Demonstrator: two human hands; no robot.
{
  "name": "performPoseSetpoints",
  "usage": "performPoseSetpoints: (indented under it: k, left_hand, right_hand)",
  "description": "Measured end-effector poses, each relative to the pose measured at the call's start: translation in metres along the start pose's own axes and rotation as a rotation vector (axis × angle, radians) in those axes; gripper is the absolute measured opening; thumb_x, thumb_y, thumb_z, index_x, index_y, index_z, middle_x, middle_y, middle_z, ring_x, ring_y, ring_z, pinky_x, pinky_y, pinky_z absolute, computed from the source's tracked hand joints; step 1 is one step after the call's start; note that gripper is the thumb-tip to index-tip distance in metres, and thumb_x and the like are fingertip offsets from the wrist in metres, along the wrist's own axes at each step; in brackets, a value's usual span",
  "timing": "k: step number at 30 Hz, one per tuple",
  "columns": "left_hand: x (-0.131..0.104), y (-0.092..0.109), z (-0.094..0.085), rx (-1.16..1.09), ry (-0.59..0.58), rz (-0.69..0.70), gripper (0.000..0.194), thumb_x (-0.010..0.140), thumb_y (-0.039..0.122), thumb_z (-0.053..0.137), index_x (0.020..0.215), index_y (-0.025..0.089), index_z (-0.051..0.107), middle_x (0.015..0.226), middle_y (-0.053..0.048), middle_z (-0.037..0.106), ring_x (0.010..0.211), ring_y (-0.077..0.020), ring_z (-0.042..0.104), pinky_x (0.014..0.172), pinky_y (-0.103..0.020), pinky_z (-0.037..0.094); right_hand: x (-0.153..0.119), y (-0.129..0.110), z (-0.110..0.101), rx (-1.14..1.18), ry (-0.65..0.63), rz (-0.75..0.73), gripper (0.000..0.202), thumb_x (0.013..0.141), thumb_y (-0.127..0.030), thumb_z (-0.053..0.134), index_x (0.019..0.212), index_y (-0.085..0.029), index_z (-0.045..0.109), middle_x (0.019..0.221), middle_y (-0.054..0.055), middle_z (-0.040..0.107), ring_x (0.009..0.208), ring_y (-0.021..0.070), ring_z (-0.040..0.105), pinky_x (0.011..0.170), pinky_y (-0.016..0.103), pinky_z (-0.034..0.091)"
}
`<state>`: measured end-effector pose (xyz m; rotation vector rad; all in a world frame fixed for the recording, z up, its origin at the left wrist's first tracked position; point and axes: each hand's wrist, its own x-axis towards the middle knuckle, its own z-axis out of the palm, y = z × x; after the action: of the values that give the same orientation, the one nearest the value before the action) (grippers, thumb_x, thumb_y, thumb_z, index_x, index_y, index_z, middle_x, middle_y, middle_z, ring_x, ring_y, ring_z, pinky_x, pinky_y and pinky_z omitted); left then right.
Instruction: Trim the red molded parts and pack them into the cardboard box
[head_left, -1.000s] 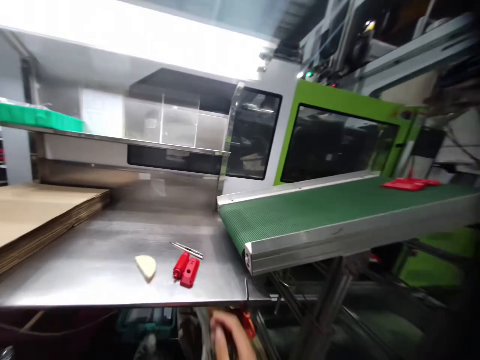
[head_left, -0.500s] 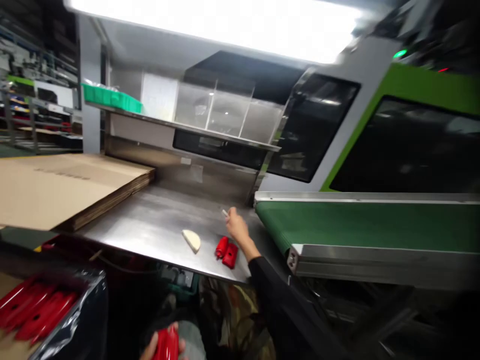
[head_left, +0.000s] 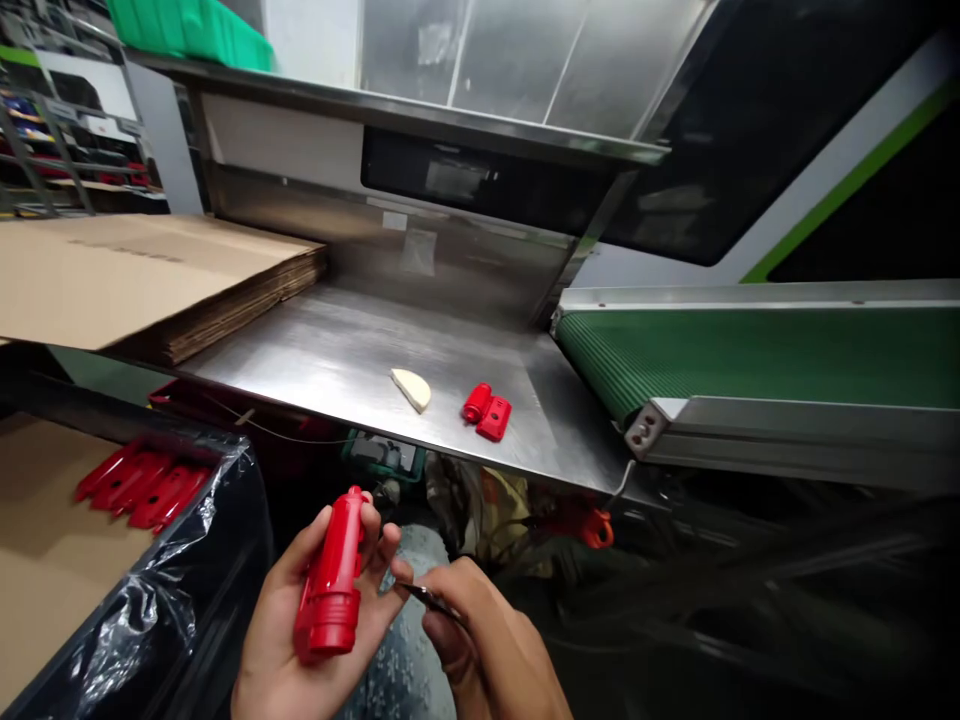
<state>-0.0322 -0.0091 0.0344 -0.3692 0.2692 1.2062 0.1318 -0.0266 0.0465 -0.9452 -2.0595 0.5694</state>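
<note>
Head view shows me the left hand (head_left: 281, 640), fingers half-curled, cradling a glossy red plastic cylinder (head_left: 334, 590) in front of the silver metal bench (head_left: 337, 340). The right hand (head_left: 491, 630) pinches a slim dark metal tool (head_left: 435, 599) between tightly bent fingers.

The metal surface (head_left: 360, 335) looks smooth, with a soft sheen. In front of it, the held red casing (head_left: 337, 570) looks like glossy plastic. At the surface's left end, the cardboard stack (head_left: 150, 275) is matt; right of the surface, the conveyor belt (head_left: 750, 350) is matt, ribbed near its end.
</note>
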Motion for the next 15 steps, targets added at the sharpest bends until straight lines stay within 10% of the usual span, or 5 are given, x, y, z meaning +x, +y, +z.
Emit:
performPoseSetpoints:
  k: [7, 15]
  left_hand:
    - [-0.014, -0.002, 0.007, 0.051, 0.104, 0.01, 0.022, 0.089, 0.028, 0.051, 0.087, 0.017, 0.07, 0.08, -0.008, 0.069, 0.079, -0.023, 0.063, 0.071, -0.037, 0.051]
    - [-0.026, 0.004, -0.006, 0.207, -0.128, -0.095, 0.019, 0.083, 0.034, 0.062, 0.084, 0.019, 0.073, 0.084, -0.009, 0.066, 0.083, -0.0225, 0.061, 0.068, -0.029, 0.05]
  right_hand:
    - [0.003, -0.005, 0.01, -0.33, 0.028, -0.149, 0.048, 0.095, -0.049, 0.034, 0.137, -0.028, 0.041, 0.07, 0.002, 0.056, 0.055, 0.0163, 0.056, 0.041, 0.026, 0.04]
    - [0.007, -0.022, 0.02, -0.374, 0.053, -0.133, 0.052, 0.088, -0.063, 0.031, 0.124, -0.033, 0.054, 0.071, 0.003, 0.061, 0.055, 0.0164, 0.061, 0.04, 0.026, 0.041]
